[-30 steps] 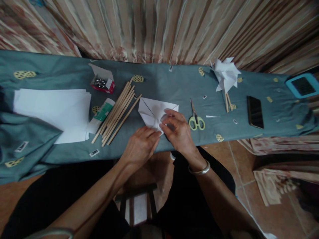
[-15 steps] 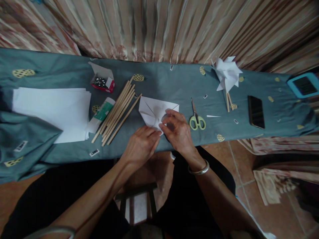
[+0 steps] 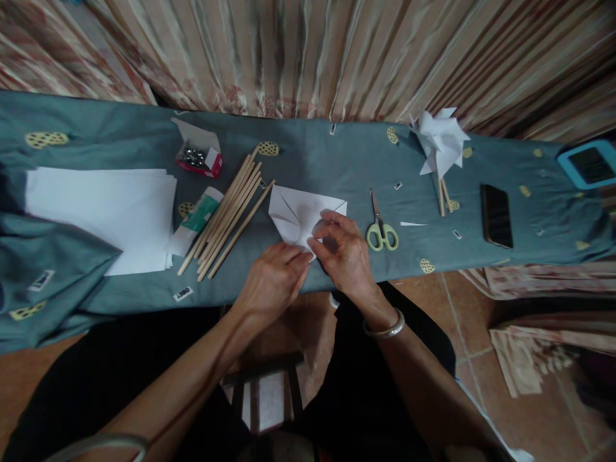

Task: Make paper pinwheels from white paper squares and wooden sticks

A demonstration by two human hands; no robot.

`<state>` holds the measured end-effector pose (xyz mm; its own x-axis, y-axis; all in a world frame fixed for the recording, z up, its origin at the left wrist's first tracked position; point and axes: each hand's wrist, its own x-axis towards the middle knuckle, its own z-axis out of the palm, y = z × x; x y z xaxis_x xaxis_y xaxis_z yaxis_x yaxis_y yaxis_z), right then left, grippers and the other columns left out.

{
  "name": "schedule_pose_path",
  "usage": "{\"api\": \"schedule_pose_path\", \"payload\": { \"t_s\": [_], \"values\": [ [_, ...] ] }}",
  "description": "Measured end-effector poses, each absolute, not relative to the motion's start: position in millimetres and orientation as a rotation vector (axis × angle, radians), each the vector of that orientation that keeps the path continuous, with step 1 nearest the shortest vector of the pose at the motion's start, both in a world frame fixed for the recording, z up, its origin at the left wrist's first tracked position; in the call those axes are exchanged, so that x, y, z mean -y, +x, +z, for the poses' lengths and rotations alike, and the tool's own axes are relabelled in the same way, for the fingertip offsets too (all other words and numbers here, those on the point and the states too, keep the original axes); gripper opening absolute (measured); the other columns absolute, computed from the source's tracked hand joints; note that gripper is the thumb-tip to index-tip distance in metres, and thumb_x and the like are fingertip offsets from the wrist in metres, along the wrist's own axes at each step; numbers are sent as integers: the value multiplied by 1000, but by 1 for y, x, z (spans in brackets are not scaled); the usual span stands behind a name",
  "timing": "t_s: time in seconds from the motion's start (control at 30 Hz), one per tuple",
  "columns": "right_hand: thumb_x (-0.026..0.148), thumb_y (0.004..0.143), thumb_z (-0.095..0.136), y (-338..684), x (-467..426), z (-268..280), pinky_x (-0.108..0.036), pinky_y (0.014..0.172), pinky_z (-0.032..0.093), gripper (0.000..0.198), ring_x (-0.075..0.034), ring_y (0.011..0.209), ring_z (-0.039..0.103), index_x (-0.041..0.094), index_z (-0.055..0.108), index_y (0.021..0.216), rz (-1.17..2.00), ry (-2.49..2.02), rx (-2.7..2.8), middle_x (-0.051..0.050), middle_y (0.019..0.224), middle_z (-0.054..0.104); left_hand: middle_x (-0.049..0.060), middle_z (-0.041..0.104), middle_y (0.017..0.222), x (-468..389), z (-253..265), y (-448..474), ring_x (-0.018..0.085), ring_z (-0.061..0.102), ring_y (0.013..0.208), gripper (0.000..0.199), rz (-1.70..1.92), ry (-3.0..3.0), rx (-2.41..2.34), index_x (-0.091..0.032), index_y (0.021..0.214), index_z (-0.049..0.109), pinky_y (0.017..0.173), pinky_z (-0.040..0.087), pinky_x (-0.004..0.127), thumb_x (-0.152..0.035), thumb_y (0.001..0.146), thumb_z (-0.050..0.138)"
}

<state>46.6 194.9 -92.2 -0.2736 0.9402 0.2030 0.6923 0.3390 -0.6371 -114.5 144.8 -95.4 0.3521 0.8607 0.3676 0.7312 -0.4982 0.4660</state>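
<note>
A white sheet of paper, with slits running in from its corners, lies at the front of the cloth-covered table. Its near edge is pinched in the fingers of my left hand. My right hand is curled over the right part of the sheet, thumb and fingertips closed on the paper near its middle. Part of the paper is hidden under both hands. Just right of my right hand rest scissors with green handles. To the left lies a bundle of wooden sticks.
A glue tube lies against the sticks, below an open box of metal pins. Stacked white paper lies at left. Paper pinwheels on sticks, a phone and a blue-framed device are at right.
Both hands keep nearly the same grip on the paper. The whole view has shifted very slightly; no object has visibly moved on the table.
</note>
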Motion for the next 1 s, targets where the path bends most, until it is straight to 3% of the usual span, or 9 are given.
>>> {"api": "schedule_pose_path", "payload": {
  "t_s": [0.6,1.0],
  "values": [
    [27,87,59,44,-192,-90,-46,103,42,10,-27,120,52,25,66,92,552,-1387,2060,-6,125,59,7,69,87,-146,-95,-114,19,62,81,17,857,2403,-1425,-11,98,67,77,54,33,-14,89,52],
    [24,92,49,42,-188,-88,-45,97,48,21,-25,111,53,26,68,101,441,-1314,2191,-6,129,55,7,68,85,-146,-94,-115,19,62,82,18,820,2409,-1435,-12,98,67,76,52,31,-14,90,50]
  ]
}}
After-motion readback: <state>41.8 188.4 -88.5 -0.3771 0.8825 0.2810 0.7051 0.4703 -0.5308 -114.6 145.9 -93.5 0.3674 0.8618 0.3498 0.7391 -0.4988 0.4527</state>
